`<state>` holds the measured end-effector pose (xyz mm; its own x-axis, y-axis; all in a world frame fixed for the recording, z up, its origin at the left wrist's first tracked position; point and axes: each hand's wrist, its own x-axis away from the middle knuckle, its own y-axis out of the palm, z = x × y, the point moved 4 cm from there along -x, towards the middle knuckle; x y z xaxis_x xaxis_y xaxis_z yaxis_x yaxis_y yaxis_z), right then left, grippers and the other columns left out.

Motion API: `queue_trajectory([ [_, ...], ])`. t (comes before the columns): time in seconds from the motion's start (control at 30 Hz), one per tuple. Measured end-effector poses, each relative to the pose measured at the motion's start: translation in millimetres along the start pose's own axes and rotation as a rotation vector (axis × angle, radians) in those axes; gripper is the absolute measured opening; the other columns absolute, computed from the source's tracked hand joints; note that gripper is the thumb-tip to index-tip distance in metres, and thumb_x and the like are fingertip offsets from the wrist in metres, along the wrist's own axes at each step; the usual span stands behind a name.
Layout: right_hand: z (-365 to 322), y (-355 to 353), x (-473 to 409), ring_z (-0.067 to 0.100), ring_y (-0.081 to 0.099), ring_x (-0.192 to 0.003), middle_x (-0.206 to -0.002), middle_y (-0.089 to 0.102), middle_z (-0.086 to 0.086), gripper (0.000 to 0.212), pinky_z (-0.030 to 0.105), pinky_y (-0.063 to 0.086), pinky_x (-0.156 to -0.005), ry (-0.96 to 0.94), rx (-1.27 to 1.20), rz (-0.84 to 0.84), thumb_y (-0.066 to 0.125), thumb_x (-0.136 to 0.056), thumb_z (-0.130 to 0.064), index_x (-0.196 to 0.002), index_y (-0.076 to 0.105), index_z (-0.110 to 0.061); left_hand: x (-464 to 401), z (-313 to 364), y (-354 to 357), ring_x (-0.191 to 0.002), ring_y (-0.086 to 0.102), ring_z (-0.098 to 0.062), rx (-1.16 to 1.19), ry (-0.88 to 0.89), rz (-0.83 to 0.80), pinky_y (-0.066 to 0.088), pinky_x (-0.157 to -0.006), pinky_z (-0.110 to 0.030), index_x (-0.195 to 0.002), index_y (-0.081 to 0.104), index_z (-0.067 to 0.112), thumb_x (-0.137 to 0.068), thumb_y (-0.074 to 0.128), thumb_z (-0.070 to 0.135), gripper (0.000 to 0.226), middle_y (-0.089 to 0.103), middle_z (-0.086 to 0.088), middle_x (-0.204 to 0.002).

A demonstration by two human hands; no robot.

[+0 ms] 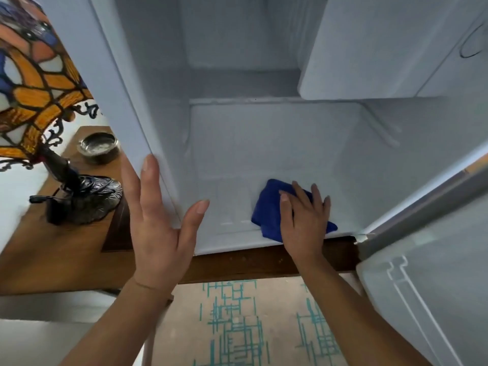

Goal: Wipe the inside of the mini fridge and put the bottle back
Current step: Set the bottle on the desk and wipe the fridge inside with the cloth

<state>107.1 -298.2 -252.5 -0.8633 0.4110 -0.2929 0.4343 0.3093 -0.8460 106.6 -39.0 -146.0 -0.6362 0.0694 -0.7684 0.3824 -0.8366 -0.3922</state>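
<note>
The white mini fridge (264,143) stands open in front of me, its inside bare. A folded blue cloth (266,210) lies on the fridge floor near the front right. My right hand (303,217) presses flat on the cloth, fingers spread. My left hand (158,220) rests open against the fridge's left front edge, fingers outside, thumb reaching inside. No bottle is in view.
The fridge door (427,286) hangs open at the right. A stained-glass lamp (34,83) with a dark metal base (87,202) and a metal ashtray (99,147) stand on the wooden table (52,249) to the left. Patterned carpet (237,326) lies below.
</note>
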Motion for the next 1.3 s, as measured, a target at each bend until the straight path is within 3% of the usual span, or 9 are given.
queue_trajectory([
  [0.1,-9,15,-4,0.043,0.037,-0.149,-0.156,0.051,0.005,0.052,0.066,0.025,-0.120,-0.083,0.142,-0.083,0.029,-0.104,-0.047,-0.135,0.065,-0.027,-5,-13,8,-0.142,0.026,-0.044,0.018,0.009,0.010,0.017,-0.125,-0.023,-0.158,-0.002,0.050,-0.107,0.047,0.045,0.072,0.029,-0.051,-0.142],
  [0.17,-8,29,4,0.045,0.036,-0.149,-0.159,0.047,0.007,0.057,0.067,0.025,-0.119,-0.086,0.211,-0.193,0.026,-0.102,-0.052,-0.144,0.058,-0.029,-6,-13,10,-0.144,0.029,-0.036,0.038,0.035,0.032,0.020,-0.123,-0.021,-0.158,-0.002,0.049,-0.107,0.047,0.043,0.071,0.031,-0.046,-0.142],
  [0.3,16,33,6,0.046,0.040,-0.146,-0.157,0.050,0.010,0.058,0.067,0.025,-0.120,-0.025,0.313,-0.198,0.024,-0.103,-0.052,-0.149,0.052,-0.031,-2,-12,9,-0.155,0.008,0.004,0.029,0.104,0.056,0.011,-0.124,-0.016,-0.160,0.000,0.040,-0.109,0.045,0.038,0.068,0.016,-0.013,-0.154],
  [0.53,56,21,-40,0.046,0.019,-0.154,-0.169,0.029,0.009,0.051,0.066,0.013,-0.123,0.275,0.416,-0.213,0.027,-0.110,-0.043,-0.160,0.029,-0.032,-1,-7,9,-0.155,0.006,0.006,0.052,0.098,0.049,0.010,-0.125,-0.017,-0.160,0.004,0.030,-0.111,0.039,0.033,0.060,0.007,0.011,-0.163],
  [0.73,42,36,-62,0.047,0.011,-0.156,-0.172,0.019,0.009,0.051,0.069,0.004,-0.123,0.386,0.317,-0.242,0.020,-0.111,-0.044,-0.161,0.027,-0.035,-1,-7,11,-0.156,0.006,0.003,0.067,0.102,0.055,0.010,-0.126,-0.019,-0.160,0.002,0.033,-0.112,0.036,0.030,0.059,0.003,0.027,-0.167],
  [0.87,0,60,-53,0.043,0.020,-0.154,-0.169,0.028,0.009,0.049,0.062,0.006,-0.124,0.242,0.266,-0.255,0.028,-0.112,-0.038,-0.160,0.030,-0.032,-1,-6,12,-0.157,0.008,0.001,0.106,0.081,0.070,0.013,-0.126,-0.019,-0.159,0.007,0.029,-0.112,0.034,0.030,0.054,0.012,0.013,-0.167],
  [1.0,-74,81,-21,0.039,0.039,-0.144,-0.154,0.050,0.009,0.044,0.055,0.026,-0.119,-0.029,0.170,-0.253,0.040,-0.107,-0.029,-0.150,0.046,-0.029,0,-6,12,-0.156,0.006,0.003,0.117,0.083,0.063,0.012,-0.126,-0.020,-0.160,0.004,0.035,-0.113,0.032,0.030,0.055,0.006,0.033,-0.166],
  [1.1,-121,101,15,0.035,0.037,-0.149,-0.159,0.047,0.003,0.046,0.055,0.027,-0.123,-0.231,0.136,-0.321,0.048,-0.102,-0.033,-0.149,0.046,-0.032,1,-10,12,-0.156,0.008,0.002,0.136,0.060,0.060,0.014,-0.126,-0.019,-0.160,0.005,0.035,-0.112,0.031,0.028,0.054,0.007,0.030,-0.166],
  [1.3,-96,76,50,0.033,0.040,-0.150,-0.158,0.049,0.000,0.055,0.059,0.025,-0.124,-0.377,0.169,-0.303,0.061,-0.097,-0.031,-0.150,0.048,-0.034,3,-9,13,-0.155,0.010,0.005,0.146,0.034,0.048,0.016,-0.124,-0.015,-0.160,0.005,0.042,-0.113,0.031,0.026,0.056,0.008,0.026,-0.166],
])
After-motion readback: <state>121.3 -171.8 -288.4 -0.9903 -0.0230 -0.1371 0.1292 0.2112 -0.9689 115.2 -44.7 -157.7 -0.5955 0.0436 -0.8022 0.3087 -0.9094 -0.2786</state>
